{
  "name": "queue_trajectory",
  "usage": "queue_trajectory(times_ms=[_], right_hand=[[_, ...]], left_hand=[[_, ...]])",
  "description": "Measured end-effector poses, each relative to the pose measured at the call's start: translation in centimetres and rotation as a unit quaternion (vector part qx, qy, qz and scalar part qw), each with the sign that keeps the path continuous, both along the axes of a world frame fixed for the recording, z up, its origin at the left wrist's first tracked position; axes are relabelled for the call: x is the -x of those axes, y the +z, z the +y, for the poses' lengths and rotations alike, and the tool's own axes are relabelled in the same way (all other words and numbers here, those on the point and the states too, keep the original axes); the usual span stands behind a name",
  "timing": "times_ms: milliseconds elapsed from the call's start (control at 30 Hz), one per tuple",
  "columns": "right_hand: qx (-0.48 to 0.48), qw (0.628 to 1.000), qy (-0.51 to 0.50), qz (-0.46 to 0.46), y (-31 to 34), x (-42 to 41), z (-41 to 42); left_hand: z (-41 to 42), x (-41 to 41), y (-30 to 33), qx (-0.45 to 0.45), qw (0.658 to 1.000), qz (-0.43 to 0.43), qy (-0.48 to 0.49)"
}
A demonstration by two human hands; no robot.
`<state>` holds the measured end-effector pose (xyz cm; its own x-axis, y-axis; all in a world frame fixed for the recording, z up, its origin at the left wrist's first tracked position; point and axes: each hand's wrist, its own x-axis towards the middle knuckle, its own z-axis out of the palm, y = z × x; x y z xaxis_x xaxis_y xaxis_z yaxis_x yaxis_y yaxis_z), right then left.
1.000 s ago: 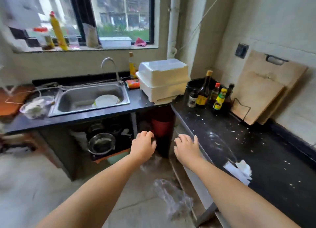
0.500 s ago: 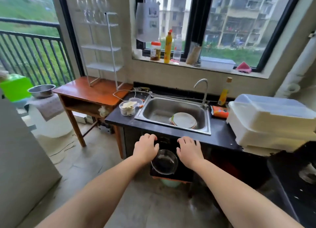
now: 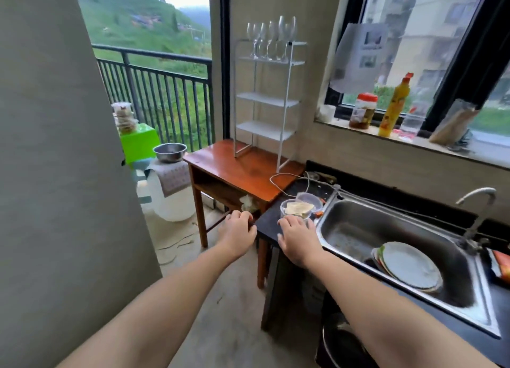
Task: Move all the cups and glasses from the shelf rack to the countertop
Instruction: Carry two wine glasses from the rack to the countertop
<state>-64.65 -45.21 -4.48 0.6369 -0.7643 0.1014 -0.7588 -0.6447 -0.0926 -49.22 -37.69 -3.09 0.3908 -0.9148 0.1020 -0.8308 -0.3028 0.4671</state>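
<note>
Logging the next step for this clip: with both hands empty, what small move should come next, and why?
Probably raise one hand, likely the left hand, toward the clear stemmed wine glasses on the top tier of the white metal shelf rack. Both it and the right hand hold nothing and hang low near the black countertop; the glasses stand well above and beyond them, untouched.

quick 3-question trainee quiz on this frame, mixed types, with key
1. True or false: the wine glasses stand on the top tier of the white shelf rack.
2. Multiple choice: the rack stands on A) the black countertop B) the wooden table C) the floor.
3. Fill in: the left hand and right hand each hold ____.

Key: 1 true; 2 B; 3 nothing.
</note>
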Motion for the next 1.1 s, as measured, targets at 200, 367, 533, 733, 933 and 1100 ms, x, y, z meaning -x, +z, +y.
queue_trajectory(times_ms=[200, 367, 533, 733, 933, 1100], right_hand=[[0.014, 1.000, -0.012, -0.023, 1.8, -11.5, -7.4], [0.028, 0.998, -0.029, -0.046, 5.1, -19.0, -13.3], [0.063, 0.994, -0.055, -0.072, 8.8, -23.2, -20.0], [0.115, 0.984, -0.077, -0.111, 14.0, -26.7, -30.3], [0.152, 0.975, -0.080, -0.142, 20.3, -29.2, -39.5], [0.158, 0.951, -0.112, -0.242, 26.4, -30.7, -45.6]], left_hand=[[-7.1, -10.8, 2.6, -0.003, 0.998, -0.041, -0.046], [-13.7, -19.2, 6.2, 0.024, 0.998, -0.027, -0.051], [-21.2, -22.8, 9.2, 0.067, 0.995, -0.013, -0.079], [-32.5, -25.1, 13.8, 0.108, 0.989, 0.006, -0.106], [-42.9, -27.0, 20.0, 0.164, 0.977, 0.048, -0.127], [-50.1, -27.9, 25.6, 0.221, 0.957, 0.128, -0.135]])
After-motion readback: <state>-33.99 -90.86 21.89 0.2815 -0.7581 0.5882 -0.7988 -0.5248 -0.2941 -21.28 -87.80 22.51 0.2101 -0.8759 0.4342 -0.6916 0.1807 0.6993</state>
